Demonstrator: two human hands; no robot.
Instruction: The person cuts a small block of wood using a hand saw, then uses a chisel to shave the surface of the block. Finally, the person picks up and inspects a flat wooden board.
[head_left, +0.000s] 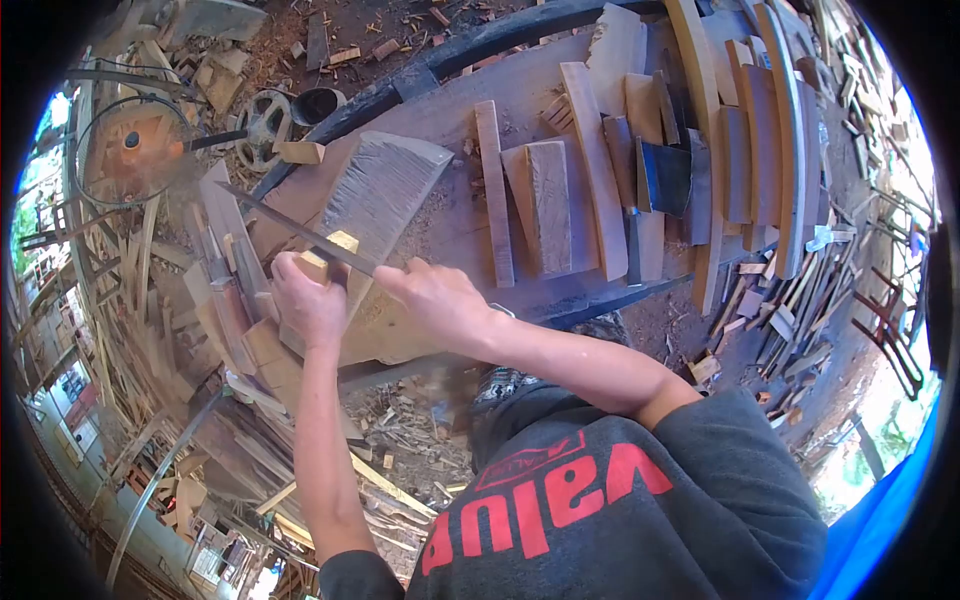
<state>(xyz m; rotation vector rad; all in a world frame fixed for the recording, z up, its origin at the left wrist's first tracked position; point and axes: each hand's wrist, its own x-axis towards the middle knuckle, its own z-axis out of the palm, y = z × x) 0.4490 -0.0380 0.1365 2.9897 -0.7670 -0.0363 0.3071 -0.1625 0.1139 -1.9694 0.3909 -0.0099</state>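
My right hand [437, 303] is closed around the near end of a long, narrow dark blade [285, 222]. From my fist the blade points up and to the left, tapering toward its far end. A small block of pale yellow wood [314, 266] sits in the grip of my left hand [306, 298], its fingers wrapped round the lower part. The blade crosses over this block, whose bright end shows just beyond the edge. Under and behind both hands lies a thick, rough-faced slab of wood [390, 180] on the workbench [445, 225].
Curved and straight wooden pieces [592, 170] lie across the bench to the right, with a dark box-like piece [664, 178] among them. A fan with an orange hub [132, 141] stands at upper left. Offcuts [790, 310] and shavings [415, 425] cover the ground.
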